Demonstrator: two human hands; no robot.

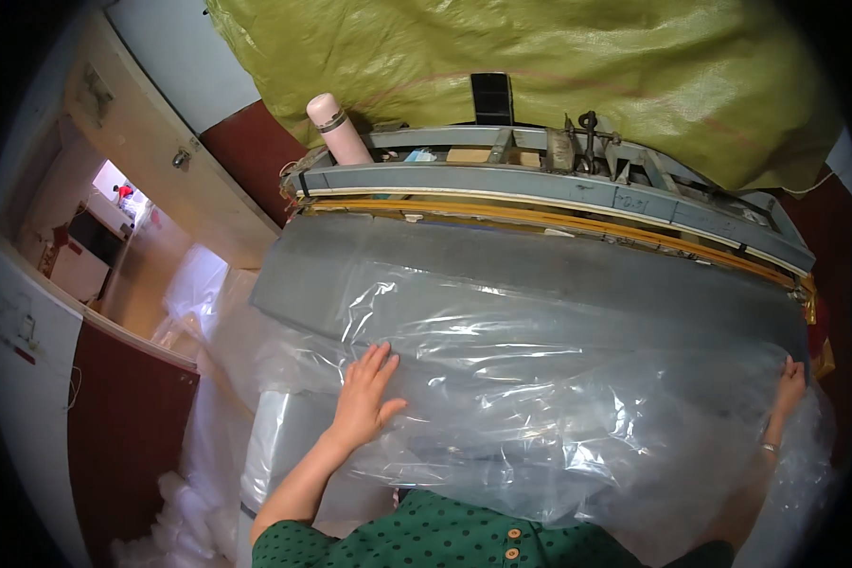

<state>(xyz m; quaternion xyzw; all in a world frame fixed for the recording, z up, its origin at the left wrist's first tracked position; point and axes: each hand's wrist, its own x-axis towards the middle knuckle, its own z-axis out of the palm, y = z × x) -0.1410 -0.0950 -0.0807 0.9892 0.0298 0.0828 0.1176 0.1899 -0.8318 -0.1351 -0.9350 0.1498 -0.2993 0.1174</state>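
Note:
A large sheet of clear plastic film (pixel 502 379) lies wrinkled across the grey work surface (pixel 540 256) and hangs over its near edge. My left hand (pixel 365 393) rests flat on the film left of the middle, its fingers stretched out and thumb apart. At the far right end of the surface, my right hand (pixel 791 383) is closed on the film's edge in a pinch. Beyond the right wrist, more film bunches and droops off the side.
Along the back runs a grey metal frame (pixel 559 189) with yellow strips. On it stand a pink thermos bottle (pixel 341 133) and a dark phone (pixel 491 98). Behind hangs a yellow-green tarp (pixel 559 57). Piled film (pixel 185 516) lies at lower left, near an open door (pixel 151 123).

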